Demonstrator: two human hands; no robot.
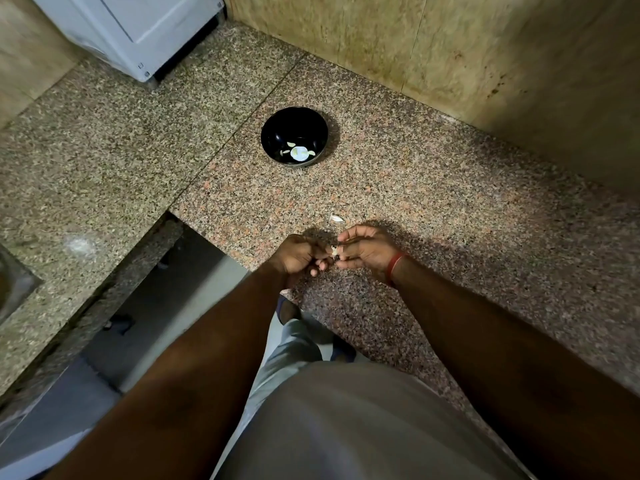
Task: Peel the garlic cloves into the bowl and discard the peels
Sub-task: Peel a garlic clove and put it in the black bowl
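A small garlic clove (334, 251) is pinched between the fingertips of both hands just above the granite counter's front edge. My left hand (300, 255) curls around it from the left, and my right hand (367, 251), with a red band at the wrist, grips it from the right. A thin strip of peel runs from the clove up to my right fingers. A loose piece of peel (336, 219) lies on the counter just beyond my hands. Farther back stands a black bowl (277, 128) holding a few pale peeled cloves (298, 152).
The speckled granite counter (433, 188) forms an L, with a stone wall (450, 57) behind it. A white appliance (131, 29) stands at the back left. A metal sink edge (14, 282) shows at the far left. Floor shows below the counter's inner corner.
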